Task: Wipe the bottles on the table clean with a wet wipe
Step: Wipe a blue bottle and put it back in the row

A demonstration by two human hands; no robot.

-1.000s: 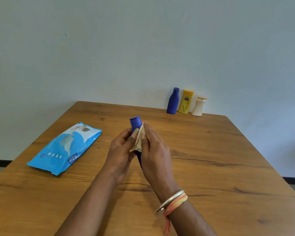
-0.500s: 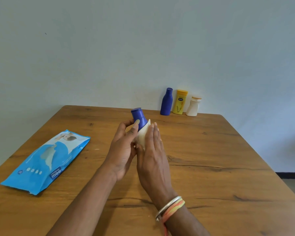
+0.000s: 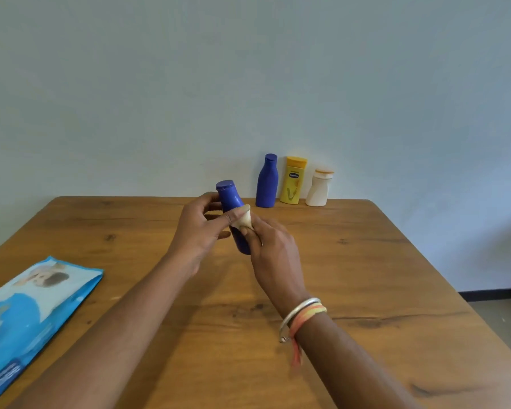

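A dark blue bottle (image 3: 230, 199) hangs tilted above the middle of the wooden table (image 3: 366, 261), cap pointing up and to the left. My left hand (image 3: 199, 231) grips its neck and upper body from the left. My right hand (image 3: 273, 249) holds a crumpled off-white wet wipe (image 3: 244, 219) against the bottle's right side, fingers curled round the wipe and the lower body. The bottle's lower half is mostly hidden by my right hand. Three more bottles stand at the far edge by the wall: a blue one (image 3: 266, 182), a yellow one (image 3: 293, 180) and a white one (image 3: 319, 188).
A blue and white wet wipe pack (image 3: 27, 314) lies flat at the table's near left. A pale wall rises right behind the far edge. The table's right edge drops to a grey floor (image 3: 502, 317).
The bottle has tilted further left and moved away from me. My right hand went from lying flat along the bottle to curling round the bunched wipe lower on its side.
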